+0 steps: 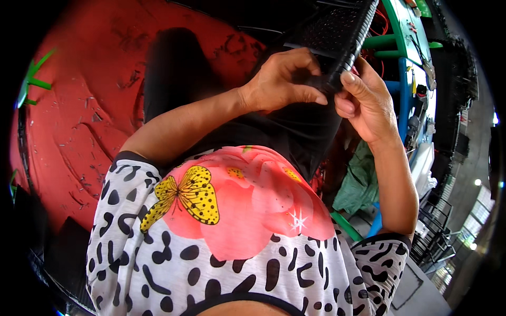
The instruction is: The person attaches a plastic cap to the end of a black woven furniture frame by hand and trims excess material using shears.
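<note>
A black woven panel (329, 34) with a thick, strand-wrapped edge (359, 38) stands tilted over my lap at the upper right. At the lower end of that edge, my right hand (369, 97) is closed, its thumb pressed on the wrapped rim and its fingers bent beneath. My left hand (282, 79) curves in a C shape round the panel's dark lower corner (331, 81), thumb below and fingers above. The exact contact of the left fingertips is lost in black against black.
A red sheet (79, 126) littered with dark scraps covers the floor at left. Green and blue stools (403, 39) bearing small tools line the right side. A crumpled green sack (358, 174) lies beside my right forearm. Stacked black frames (435, 231) stand farther right.
</note>
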### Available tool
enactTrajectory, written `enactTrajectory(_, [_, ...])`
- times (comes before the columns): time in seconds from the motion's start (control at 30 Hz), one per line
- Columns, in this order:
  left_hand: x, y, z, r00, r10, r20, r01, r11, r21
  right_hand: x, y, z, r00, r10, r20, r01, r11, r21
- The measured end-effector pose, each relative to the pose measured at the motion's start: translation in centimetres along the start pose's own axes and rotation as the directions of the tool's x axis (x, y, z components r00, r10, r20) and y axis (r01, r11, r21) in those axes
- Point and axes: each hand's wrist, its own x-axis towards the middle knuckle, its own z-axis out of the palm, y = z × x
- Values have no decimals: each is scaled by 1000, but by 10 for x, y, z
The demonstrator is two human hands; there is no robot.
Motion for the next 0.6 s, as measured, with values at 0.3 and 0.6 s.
enactTrajectory(0.3, [6, 8, 25, 991, 126, 34, -127, 991, 31, -33, -21, -1, 990, 130, -60, -134, 987, -85])
enactTrajectory(0.6, [7, 9, 42, 982, 184, 45, -184, 983, 9, -45, -45, 9, 942, 258, -214, -317, 895, -315])
